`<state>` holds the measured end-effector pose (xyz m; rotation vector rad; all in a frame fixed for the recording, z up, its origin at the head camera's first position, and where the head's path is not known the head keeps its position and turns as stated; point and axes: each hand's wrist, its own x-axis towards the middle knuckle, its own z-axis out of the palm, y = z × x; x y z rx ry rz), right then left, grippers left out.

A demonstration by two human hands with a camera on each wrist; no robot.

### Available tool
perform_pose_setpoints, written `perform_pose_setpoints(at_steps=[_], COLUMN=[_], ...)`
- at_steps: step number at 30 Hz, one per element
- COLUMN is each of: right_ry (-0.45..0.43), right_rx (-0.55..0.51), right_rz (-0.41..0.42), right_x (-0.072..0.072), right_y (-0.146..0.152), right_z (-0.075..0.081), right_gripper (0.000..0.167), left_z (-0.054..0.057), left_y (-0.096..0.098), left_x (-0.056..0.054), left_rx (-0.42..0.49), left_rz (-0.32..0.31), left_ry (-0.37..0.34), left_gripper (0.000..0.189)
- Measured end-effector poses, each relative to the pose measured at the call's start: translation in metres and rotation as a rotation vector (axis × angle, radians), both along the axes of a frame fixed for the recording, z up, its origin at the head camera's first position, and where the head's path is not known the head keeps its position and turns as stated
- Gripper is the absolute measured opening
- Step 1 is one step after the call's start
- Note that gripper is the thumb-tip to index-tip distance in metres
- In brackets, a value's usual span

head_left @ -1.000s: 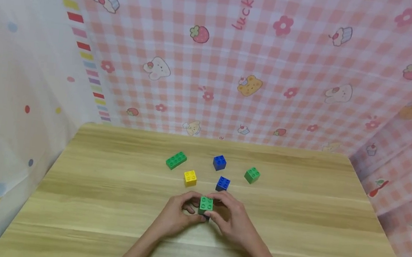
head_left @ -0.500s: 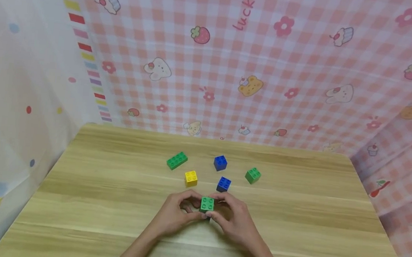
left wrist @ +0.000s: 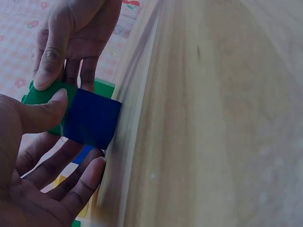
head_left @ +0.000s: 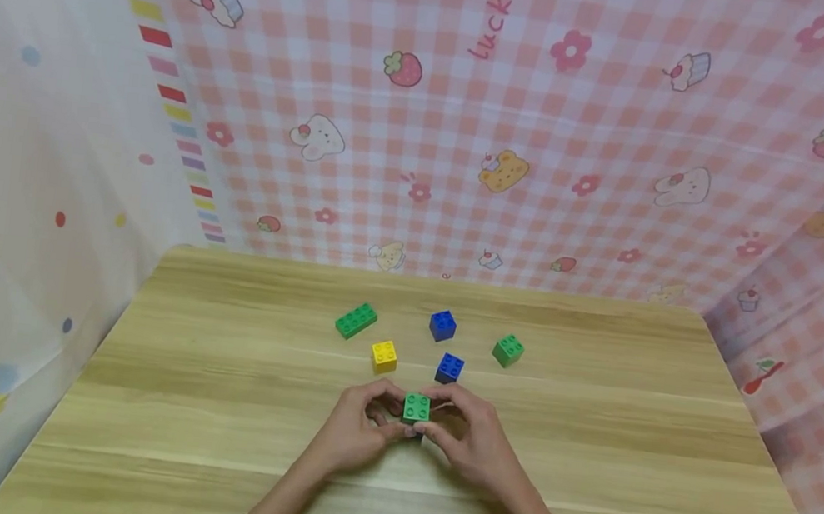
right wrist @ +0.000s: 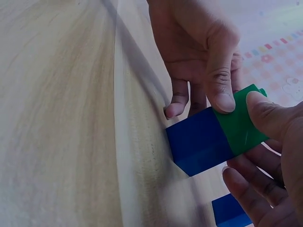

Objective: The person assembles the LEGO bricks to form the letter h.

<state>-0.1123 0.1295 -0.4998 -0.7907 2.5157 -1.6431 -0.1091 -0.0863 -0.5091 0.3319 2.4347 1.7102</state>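
Observation:
A square green brick (head_left: 416, 408) with studs up sits squarely on a blue brick (left wrist: 93, 118), with no gap showing at the seam in the wrist views. My left hand (head_left: 356, 427) pinches the green brick from the left, its thumb on the near face. From the other side my right hand (head_left: 470, 435) pinches the same brick, thumb beside the left thumb. In the right wrist view the lower blue part (right wrist: 199, 142) stands bare of fingers on its near faces, its bottom edge at the wooden table. From above, the green brick and fingers mostly hide the blue one.
Beyond the hands lie a yellow brick (head_left: 384, 356), a blue brick (head_left: 450, 368), another blue brick (head_left: 442, 325), a long green brick (head_left: 356, 321) and a square green brick (head_left: 508, 350). They rest on the wooden table (head_left: 215, 404), which ends at a checked cloth (head_left: 426, 124).
The head view shifts slightly, so everything appears a little farther right. Both hands keep hold of the green brick, and less of its near side shows than one second ago.

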Motion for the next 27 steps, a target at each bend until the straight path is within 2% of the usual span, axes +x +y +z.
perform_pose_setpoints(at_steps=[12, 27], right_ry=[-0.014, -0.040], right_rx=[0.005, 0.019], right_rz=[-0.013, -0.007], right_x=[0.0032, 0.0029], right_y=[-0.0009, 0.0009], right_z=[-0.0009, -0.0005], right_gripper=[0.035, 0.039], left_z=[0.0007, -0.0041], left_y=[0.0017, -0.0005], left_x=[0.0015, 0.0008], left_rx=[0.023, -0.017], left_rz=[0.013, -0.011], left_ry=[-0.038, -0.003], left_gripper=[0.029, 0.031])
